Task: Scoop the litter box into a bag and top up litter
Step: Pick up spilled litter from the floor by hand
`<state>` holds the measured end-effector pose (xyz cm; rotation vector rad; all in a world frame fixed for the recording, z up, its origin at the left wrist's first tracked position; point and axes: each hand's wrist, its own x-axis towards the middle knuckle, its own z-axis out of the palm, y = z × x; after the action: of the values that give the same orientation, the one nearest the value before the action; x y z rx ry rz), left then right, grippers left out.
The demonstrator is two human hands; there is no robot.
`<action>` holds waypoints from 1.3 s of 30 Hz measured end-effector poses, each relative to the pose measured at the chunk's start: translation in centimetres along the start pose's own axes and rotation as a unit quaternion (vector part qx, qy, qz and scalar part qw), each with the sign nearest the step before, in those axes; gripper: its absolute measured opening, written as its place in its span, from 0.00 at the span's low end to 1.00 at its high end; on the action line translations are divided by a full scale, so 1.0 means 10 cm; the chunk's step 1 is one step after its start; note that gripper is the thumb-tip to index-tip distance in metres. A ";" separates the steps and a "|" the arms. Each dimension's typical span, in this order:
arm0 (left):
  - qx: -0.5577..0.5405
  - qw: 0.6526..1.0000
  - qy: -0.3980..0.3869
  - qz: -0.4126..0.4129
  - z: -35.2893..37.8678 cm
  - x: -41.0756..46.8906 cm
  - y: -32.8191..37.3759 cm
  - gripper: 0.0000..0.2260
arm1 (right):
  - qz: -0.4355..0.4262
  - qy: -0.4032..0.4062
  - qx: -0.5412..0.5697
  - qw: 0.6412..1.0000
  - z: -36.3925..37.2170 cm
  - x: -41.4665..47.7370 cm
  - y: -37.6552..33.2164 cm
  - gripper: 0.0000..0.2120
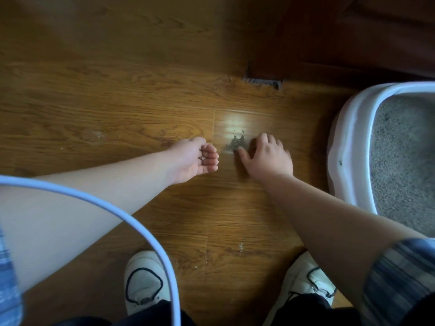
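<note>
1. Nearest the camera are two white lace-up sneakers, left [143, 281] and right [310, 278], planted apart on the brown wood-plank floor [117, 102]. The person is probably crouching to reach down. A thin white cord [47, 185] loops across the lower left and isn't part of the job.
2. Between the shoes there's a tiny scatter of grey grit [241, 247], so the spill is in more than one spot.
3. The left hand [197, 158] is turned palm up with its fingers curled into a cup. It holds a few litter grains [202, 158], so it looks like it's acting as the dustpan.
4. The right hand [268, 156] lies palm down on the floor with fingers spread and grips nothing. It sits just beside a small grey pile of spilled litter [235, 144], likely to rake it toward the cup.
5. Farther right sits the white plastic litter box [348, 137], filled with grey litter [404, 149]. It's near enough that the handful could be tipped straight back in.
6. No scoop or bag is in view, so this looks like stray-grain cleanup.
7. A dark wooden cabinet [329, 31] is at the back.
</note>
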<state>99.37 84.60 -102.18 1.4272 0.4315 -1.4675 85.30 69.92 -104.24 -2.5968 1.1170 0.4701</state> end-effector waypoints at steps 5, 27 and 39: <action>-0.015 1.000 -0.011 -0.008 -0.07 0.03 0.06 0.15 | -0.069 0.015 -0.129 0.989 -0.04 0.15 -0.18 0.33; -0.087 0.995 -0.035 -0.023 -0.20 0.00 0.08 0.18 | -0.239 0.020 -0.287 0.927 0.00 0.33 -0.16 0.07; -0.077 0.997 -0.018 0.004 -0.14 -0.06 0.05 0.18 | -0.299 0.130 -0.008 0.945 -0.18 0.19 -0.33 0.07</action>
<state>100.41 85.79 -101.76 1.2776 0.5044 -1.4212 89.29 70.20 -102.96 -2.8792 0.3296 -0.0043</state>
